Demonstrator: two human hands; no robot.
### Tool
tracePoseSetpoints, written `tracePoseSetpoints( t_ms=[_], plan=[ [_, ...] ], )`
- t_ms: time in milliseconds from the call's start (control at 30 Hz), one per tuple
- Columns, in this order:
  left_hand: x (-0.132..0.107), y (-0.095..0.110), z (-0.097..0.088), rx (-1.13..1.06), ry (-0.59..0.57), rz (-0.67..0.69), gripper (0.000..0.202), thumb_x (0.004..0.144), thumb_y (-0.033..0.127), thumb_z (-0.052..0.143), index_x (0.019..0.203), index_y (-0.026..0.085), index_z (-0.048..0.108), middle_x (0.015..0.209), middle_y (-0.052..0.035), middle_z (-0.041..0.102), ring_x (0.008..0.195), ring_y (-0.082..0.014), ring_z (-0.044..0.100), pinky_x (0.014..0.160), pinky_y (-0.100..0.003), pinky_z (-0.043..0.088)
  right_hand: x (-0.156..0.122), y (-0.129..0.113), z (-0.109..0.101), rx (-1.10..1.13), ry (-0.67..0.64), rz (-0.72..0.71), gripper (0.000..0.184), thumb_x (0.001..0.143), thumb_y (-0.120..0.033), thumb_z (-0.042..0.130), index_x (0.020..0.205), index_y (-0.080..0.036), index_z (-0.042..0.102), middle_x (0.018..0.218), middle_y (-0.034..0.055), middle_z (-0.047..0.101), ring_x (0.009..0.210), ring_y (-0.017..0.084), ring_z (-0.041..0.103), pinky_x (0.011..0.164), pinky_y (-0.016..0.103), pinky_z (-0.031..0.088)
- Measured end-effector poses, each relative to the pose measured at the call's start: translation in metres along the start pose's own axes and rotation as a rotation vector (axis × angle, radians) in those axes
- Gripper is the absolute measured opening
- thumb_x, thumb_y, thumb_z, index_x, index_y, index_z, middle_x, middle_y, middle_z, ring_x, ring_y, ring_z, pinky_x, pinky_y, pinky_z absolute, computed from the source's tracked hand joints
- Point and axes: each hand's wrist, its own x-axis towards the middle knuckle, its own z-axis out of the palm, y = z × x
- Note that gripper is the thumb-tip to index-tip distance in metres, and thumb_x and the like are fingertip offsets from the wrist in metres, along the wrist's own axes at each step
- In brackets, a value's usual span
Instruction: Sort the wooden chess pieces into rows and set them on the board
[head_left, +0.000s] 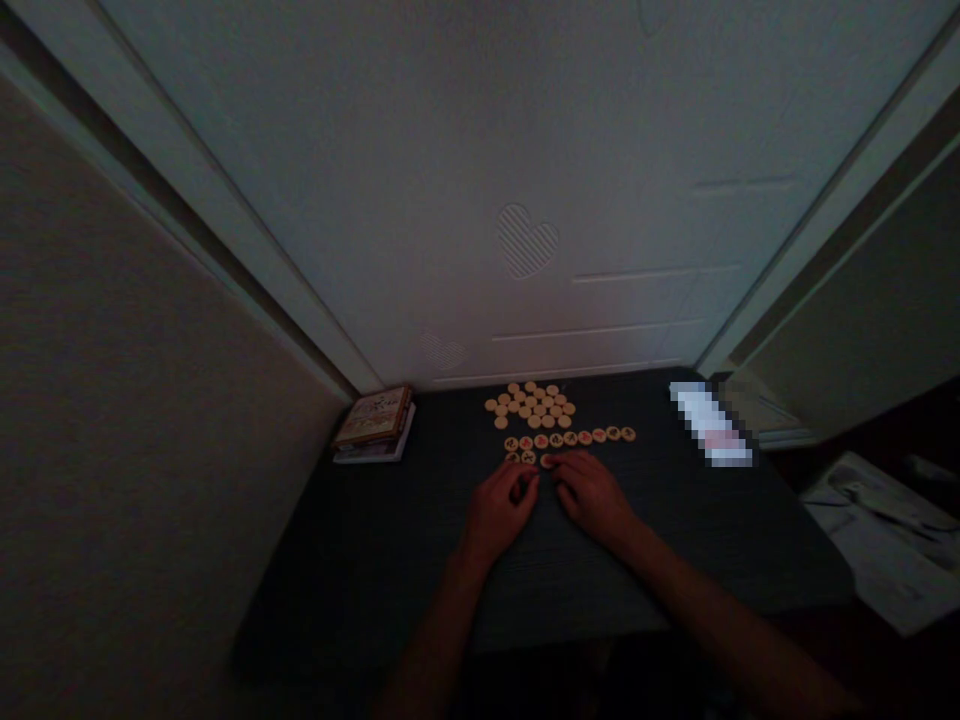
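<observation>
Several round wooden xiangqi pieces with red or black characters form a straight row (pixel 571 439) on the dark table. A second, shorter row starts below it, with one piece (pixel 529 457) beside my left hand. My right hand (pixel 592 497) has its fingertips on another piece (pixel 547 461) at the right end of that short row. My left hand (pixel 498 508) rests just below the row, fingers curled and thumb close to them; whether anything is between them is too dark to make out. Behind the rows lies a loose cluster of blank-looking pieces (pixel 538 409).
A small stack of books (pixel 374 420) lies at the table's (pixel 420 530) back left corner. A blurred-out pale rectangle (pixel 712 425) is at the right. Behind the table stands a white panel (pixel 480 150) with heart patterns. Papers (pixel 892 540) lie lower, beyond the right edge.
</observation>
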Motion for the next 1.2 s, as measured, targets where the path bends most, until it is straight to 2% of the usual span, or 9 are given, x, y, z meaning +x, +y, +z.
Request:
tracePoseSetpoints(
  t_ms=[367,533,633,767,867,933,1033,1100,1200],
  plan=[
    [-0.001,0.000,-0.001,-0.012,-0.006,-0.007,0.015,0.095,0.025,0.057,0.107,0.025,0.067,0.087,0.0000,0.067,0.070,-0.0133,0.061,0.073,-0.026,0.054,0.002,-0.003,-0.002,-0.005,-0.020,0.013,0.021,0.087,-0.006,0.057,0.094,-0.023,0.067,0.128,0.0083,0.070,0.116,0.028,0.063,0.100,0.050,0.049],
    [-0.001,0.001,0.001,-0.029,0.017,-0.028,0.015,0.095,0.026,0.058,0.107,0.024,0.067,0.088,0.0002,0.067,0.069,-0.0127,0.061,0.073,-0.026,0.053,-0.001,0.000,-0.002,0.119,0.096,0.061,0.021,0.088,-0.009,0.054,0.096,-0.023,0.067,0.122,0.0086,0.071,0.111,0.024,0.066,0.098,0.042,0.052],
    [0.000,0.001,-0.001,-0.044,0.062,-0.074,0.016,0.095,0.028,0.060,0.108,0.023,0.067,0.086,0.0003,0.068,0.069,-0.0130,0.063,0.071,-0.026,0.053,-0.001,0.003,-0.004,0.170,0.155,0.119,0.020,0.088,-0.010,0.052,0.092,-0.023,0.067,0.107,0.0074,0.073,0.100,0.022,0.068,0.092,0.037,0.054],
    [0.012,-0.012,-0.012,-0.015,0.165,-0.137,0.021,0.096,0.029,0.058,0.114,0.022,0.065,0.092,-0.0022,0.069,0.078,-0.0161,0.065,0.075,-0.029,0.054,0.001,0.005,-0.006,0.238,0.164,0.186,0.022,0.087,-0.009,0.050,0.090,-0.024,0.067,0.094,0.0043,0.072,0.090,0.020,0.069,0.086,0.034,0.054],
    [0.033,-0.032,-0.023,0.080,0.193,-0.115,0.025,0.097,0.027,0.056,0.120,0.022,0.064,0.105,-0.0061,0.068,0.094,-0.0204,0.066,0.087,-0.036,0.054,0.003,0.005,-0.008,0.303,0.176,0.209,0.024,0.087,-0.009,0.049,0.087,-0.023,0.068,0.091,0.0030,0.072,0.087,0.019,0.068,0.083,0.031,0.052],
    [0.048,-0.047,-0.027,0.162,0.141,-0.027,0.028,0.098,0.021,0.051,0.123,0.022,0.064,0.117,-0.0084,0.065,0.109,-0.0235,0.062,0.098,-0.041,0.051,0.004,0.005,-0.009,0.330,0.181,0.220,0.025,0.086,-0.008,0.048,0.086,-0.023,0.068,0.089,0.0025,0.072,0.085,0.018,0.068,0.081,0.030,0.051],
    [0.065,-0.067,-0.031,0.289,-0.003,0.098,0.036,0.094,0.011,0.049,0.123,0.023,0.067,0.115,-0.0094,0.064,0.107,-0.0243,0.061,0.097,-0.042,0.051,0.004,0.005,-0.011,0.355,0.197,0.241,0.025,0.084,-0.007,0.048,0.083,-0.022,0.068,0.085,0.0018,0.071,0.081,0.018,0.067,0.078,0.029,0.050],
    [0.066,-0.076,-0.035,0.351,-0.077,0.142,0.039,0.091,0.009,0.051,0.124,0.024,0.068,0.113,-0.0090,0.064,0.105,-0.0243,0.061,0.094,-0.042,0.053,0.004,0.006,-0.011,0.365,0.212,0.256,0.025,0.084,-0.007,0.048,0.081,-0.022,0.068,0.081,0.0010,0.070,0.077,0.017,0.066,0.075,0.028,0.049],
    [0.054,-0.083,-0.047,0.407,-0.103,0.155,0.037,0.092,0.015,0.055,0.125,0.027,0.067,0.115,-0.0081,0.064,0.105,-0.0242,0.062,0.093,-0.043,0.053,0.004,0.007,-0.012,0.375,0.224,0.277,0.025,0.083,-0.007,0.048,0.079,-0.022,0.068,0.078,0.0002,0.068,0.074,0.017,0.065,0.073,0.028,0.048]
  ],
)
